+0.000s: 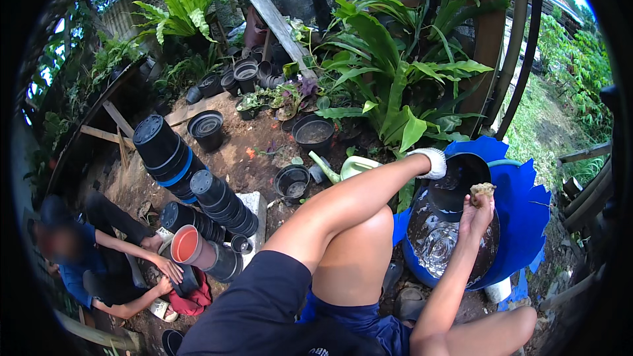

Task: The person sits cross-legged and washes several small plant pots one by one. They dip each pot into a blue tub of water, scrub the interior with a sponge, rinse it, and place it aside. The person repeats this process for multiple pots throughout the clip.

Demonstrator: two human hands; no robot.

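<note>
My left hand point(433, 163), in a white knitted glove, grips the rim of a black plastic pot point(462, 170). The pot is tilted over a cut-open blue plastic barrel point(521, 222) with a jagged rim. Dark, rippled water point(437, 249) fills the barrel below. My bare right hand point(475, 217) pinches a dirty, brownish wad point(482, 192), perhaps a sponge or cloth, in front of the pot's opening. The fingers of my left hand are mostly hidden behind the glove's cuff.
Stacked black pots point(222, 200) and a terracotta-coloured pot point(186, 245) stand to the left by a concrete block point(257, 207). Beyond them a seated person point(94, 257) handles a black pot and red cloth point(198, 296). A pale green watering can point(358, 165) lies behind my left arm, near large ferns point(395, 74).
</note>
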